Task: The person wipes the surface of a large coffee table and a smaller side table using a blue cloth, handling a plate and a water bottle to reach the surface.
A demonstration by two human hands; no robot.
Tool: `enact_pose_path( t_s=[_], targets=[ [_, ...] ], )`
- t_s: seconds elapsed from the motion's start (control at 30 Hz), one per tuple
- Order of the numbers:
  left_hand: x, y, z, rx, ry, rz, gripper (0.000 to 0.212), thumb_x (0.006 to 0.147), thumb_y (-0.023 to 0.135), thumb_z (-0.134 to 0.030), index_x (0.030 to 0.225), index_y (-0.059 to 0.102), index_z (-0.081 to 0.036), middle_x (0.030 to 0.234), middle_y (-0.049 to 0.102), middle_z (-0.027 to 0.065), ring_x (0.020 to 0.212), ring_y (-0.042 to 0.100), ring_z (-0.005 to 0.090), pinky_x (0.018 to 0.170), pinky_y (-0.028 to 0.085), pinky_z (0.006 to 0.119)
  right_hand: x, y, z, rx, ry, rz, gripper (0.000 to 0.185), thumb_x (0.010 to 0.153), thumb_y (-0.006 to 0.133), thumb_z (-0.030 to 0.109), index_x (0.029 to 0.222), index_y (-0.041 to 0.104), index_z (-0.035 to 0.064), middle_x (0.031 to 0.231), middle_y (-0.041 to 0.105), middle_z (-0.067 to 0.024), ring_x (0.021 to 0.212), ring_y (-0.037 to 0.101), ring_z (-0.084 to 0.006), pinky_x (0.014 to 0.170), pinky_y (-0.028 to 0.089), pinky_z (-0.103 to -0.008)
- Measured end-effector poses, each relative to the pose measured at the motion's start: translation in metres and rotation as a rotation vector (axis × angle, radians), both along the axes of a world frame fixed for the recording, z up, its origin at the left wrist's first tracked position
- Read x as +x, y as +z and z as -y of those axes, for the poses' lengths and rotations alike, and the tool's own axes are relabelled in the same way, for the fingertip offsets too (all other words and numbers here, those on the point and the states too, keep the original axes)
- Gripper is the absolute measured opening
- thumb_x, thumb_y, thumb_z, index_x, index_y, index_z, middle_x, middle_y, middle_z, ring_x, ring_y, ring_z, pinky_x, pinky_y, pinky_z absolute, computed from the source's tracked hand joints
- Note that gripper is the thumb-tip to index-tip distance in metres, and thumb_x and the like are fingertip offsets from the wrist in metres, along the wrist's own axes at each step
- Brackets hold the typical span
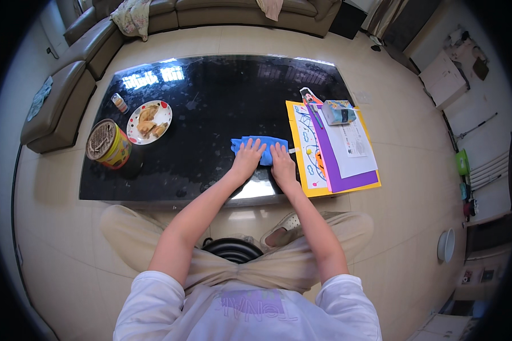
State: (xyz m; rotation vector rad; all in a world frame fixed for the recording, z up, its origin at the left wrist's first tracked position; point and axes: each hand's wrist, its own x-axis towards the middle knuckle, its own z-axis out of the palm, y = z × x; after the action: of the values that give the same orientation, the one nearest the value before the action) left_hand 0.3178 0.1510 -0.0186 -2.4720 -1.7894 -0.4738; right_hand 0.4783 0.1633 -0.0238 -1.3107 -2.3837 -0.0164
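A folded blue cloth (266, 159) lies flat on a glossy black tabletop (205, 111), close to its front edge. My left hand (248, 158) rests palm down over the cloth's left part, fingers spread. On the right part, my right hand (283, 164) presses with fingers extended, hiding some of the fabric. Neither hand appears to pinch or lift it. A small pale tag (293, 150) sticks out from the cloth's right side, near a stack of papers.
At right, yellow and purple sheets (353, 182), a drawing (309, 168), a pen (315, 117) and a tissue pack (339, 113) overlap. Leftward are a plate (132, 123) of food pieces, a yellow tub (116, 150) and a small bottle (120, 103). A sofa (239, 16) stands beyond.
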Motion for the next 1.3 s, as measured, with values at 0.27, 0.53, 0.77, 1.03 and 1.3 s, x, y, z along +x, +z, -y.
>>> enact_pose_path(
  t_s=[0.27, 0.53, 0.77, 1.03, 1.3],
  targets=[
    [0.006, -0.006, 0.04, 0.011, -0.011, 0.004, 0.046, 0.085, 0.053, -0.008, 0.131, 0.051, -0.009, 0.136, 0.049, 0.0171, 0.124, 0.047, 0.0393, 0.099, 0.042, 0.051, 0.007, -0.006, 0.039, 0.021, -0.002, -0.004, 0.05, 0.074, 0.055, -0.005, 0.124, 0.051, -0.0028, 0.13, 0.05, -0.0231, 0.12, 0.049, -0.0399, 0.099, 0.043, -0.043],
    [0.008, -0.014, 0.058, 0.015, -0.002, 0.008, 0.049, 0.084, 0.054, -0.008, 0.133, 0.048, -0.009, 0.136, 0.048, 0.0176, 0.125, 0.046, 0.0397, 0.1, 0.04, 0.052, 0.009, -0.008, 0.056, 0.041, 0.004, -0.019, 0.049, 0.075, 0.053, -0.004, 0.124, 0.051, -0.0022, 0.13, 0.051, -0.0235, 0.12, 0.05, -0.04, 0.1, 0.042, -0.0435],
    [0.003, -0.002, 0.064, 0.037, 0.009, 0.005, 0.049, 0.082, 0.054, -0.004, 0.13, 0.052, -0.01, 0.136, 0.048, 0.0169, 0.124, 0.047, 0.0385, 0.096, 0.044, 0.05, 0.008, 0.006, 0.059, -0.046, -0.013, -0.095, 0.057, 0.067, 0.057, -0.006, 0.123, 0.055, 0.0047, 0.125, 0.056, -0.0202, 0.114, 0.054, -0.0387, 0.093, 0.047, -0.0428],
    [-0.035, 0.059, 0.038, 0.087, -0.037, 0.056, 0.053, 0.068, 0.062, 0.003, 0.119, 0.06, -0.012, 0.125, 0.058, 0.0128, 0.112, 0.058, 0.0341, 0.091, 0.049, 0.041, -0.016, 0.063, 0.033, -0.231, 0.014, -0.207, 0.048, 0.072, 0.057, 0.002, 0.119, 0.06, 0.0121, 0.099, 0.065, -0.0216, 0.083, 0.063, -0.0399, 0.079, 0.051, -0.0476],
    [-0.078, 0.017, 0.038, -0.018, 0.1, 0.151, 0.057, 0.068, 0.062, 0.007, 0.122, 0.058, -0.011, 0.131, 0.055, 0.0123, 0.12, 0.052, 0.0346, 0.097, 0.046, 0.044, -0.068, 0.017, 0.012, -0.168, 0.152, -0.157, 0.045, 0.073, 0.057, -0.001, 0.117, 0.058, 0.0057, 0.128, 0.055, -0.0202, 0.113, 0.055, -0.0375, 0.09, 0.048, -0.044]
  ],
)
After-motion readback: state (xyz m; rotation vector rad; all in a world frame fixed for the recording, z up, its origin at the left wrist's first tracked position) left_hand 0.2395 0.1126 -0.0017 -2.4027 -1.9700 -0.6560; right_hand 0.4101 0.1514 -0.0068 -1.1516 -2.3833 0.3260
